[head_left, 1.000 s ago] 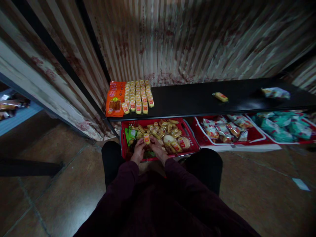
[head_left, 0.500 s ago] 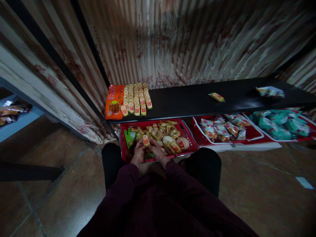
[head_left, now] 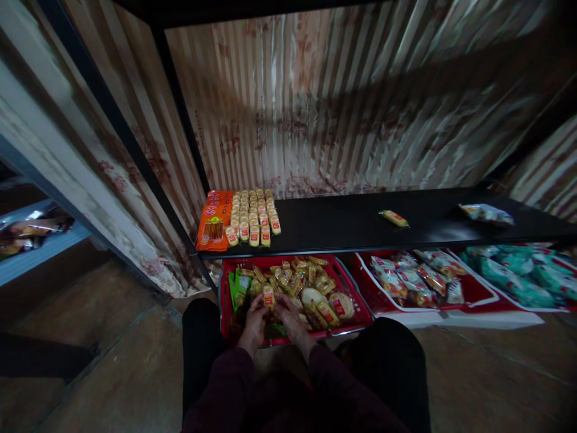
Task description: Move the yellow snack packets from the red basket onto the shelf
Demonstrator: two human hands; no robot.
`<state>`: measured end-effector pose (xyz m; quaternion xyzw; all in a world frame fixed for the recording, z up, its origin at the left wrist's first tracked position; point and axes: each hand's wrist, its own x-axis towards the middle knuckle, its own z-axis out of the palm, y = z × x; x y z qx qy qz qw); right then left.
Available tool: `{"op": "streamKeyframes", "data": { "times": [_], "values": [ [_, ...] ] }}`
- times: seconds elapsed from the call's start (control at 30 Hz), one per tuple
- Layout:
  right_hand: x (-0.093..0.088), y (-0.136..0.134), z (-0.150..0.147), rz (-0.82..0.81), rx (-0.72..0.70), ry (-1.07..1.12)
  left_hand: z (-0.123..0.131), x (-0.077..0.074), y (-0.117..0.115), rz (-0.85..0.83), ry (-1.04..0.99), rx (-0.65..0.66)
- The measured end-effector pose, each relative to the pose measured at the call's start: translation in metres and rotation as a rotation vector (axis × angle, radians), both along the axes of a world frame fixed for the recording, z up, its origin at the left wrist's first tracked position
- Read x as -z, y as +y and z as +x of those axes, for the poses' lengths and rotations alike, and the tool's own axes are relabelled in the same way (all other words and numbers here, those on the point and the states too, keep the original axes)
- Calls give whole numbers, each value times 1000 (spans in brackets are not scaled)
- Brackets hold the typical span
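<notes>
Between my hands, over the near left part of a red basket (head_left: 349, 288), is a small wrapped snack cake (head_left: 268, 296) with a red and white label. My left hand (head_left: 255, 320) grips it from the left. My right hand (head_left: 287, 314) has its fingers closed on the cake's right side. Under and around the hands lie several yellow wrapped snacks (head_left: 293, 279), a green packet (head_left: 238, 288) and round pale packs (head_left: 341, 305). On the black shelf above, rows of similar cakes (head_left: 253, 216) stand beside an orange packet (head_left: 214, 222).
A single wrapped cake (head_left: 394, 218) and a white packet (head_left: 485, 213) lie farther right on the black shelf (head_left: 329, 219). Beneath are baskets of bagged snacks (head_left: 408, 279) and teal bags (head_left: 518, 273). A shelf post (head_left: 180, 102) stands at the left, with a curtain (head_left: 288, 120) behind.
My view has tilted up, so shelf and baskets sit lower in the picture. Both hands still hold the cake over the basket.
</notes>
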<state>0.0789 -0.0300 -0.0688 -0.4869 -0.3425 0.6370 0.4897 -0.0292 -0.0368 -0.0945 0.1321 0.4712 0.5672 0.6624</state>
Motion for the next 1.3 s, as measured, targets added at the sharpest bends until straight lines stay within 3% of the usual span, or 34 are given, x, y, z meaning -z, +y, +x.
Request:
{"op": "streamKeyframes", "data": {
  "times": [0.6, 0.9, 1.3],
  "values": [
    [-23, -4, -3, 70, -39, -52, 0, -7, -1, 18, -15, -21],
    [-12, -1, -1, 38, -24, -105, 0, -1, 0, -14, -31, -50],
    [-4, 2, -1, 26, 44, -103, -2, -8, -2, -16, -25, -28]
  ]
}}
